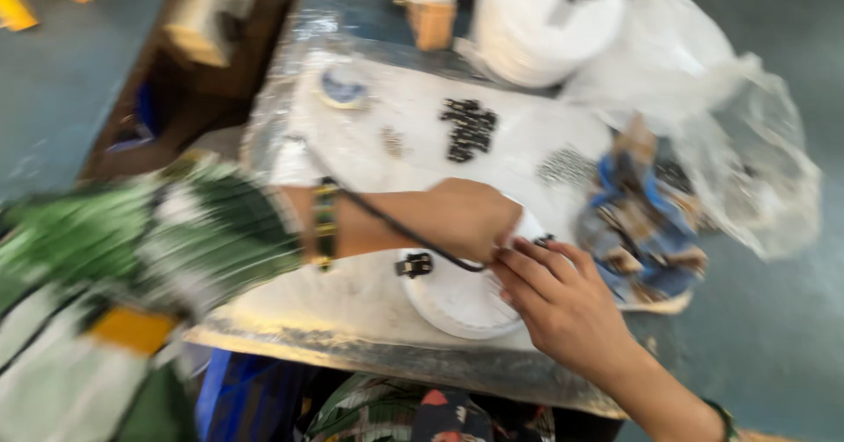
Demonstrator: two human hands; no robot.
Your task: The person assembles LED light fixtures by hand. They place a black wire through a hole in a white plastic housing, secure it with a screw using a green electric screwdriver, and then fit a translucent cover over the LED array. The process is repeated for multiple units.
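My left hand (466,218) rests curled on a round white disc-shaped part (457,306) lying on the plastic-covered table (352,297). A thin black wire (400,229) runs across my left wrist to the hand, and a small black clip (414,265) sits on the disc near it. My right hand (563,306) comes in from the lower right, its fingertips pressed on the disc's right edge next to a small black piece (542,241). The frame is motion-blurred, so the exact grip is unclear.
A pile of small black parts (470,128) lies on the table's middle. A roll of tape (343,86) sits at the back left. Clear plastic bags (703,99) and a blue patterned cloth (642,222) crowd the right side. Wooden blocks (431,11) stand behind.
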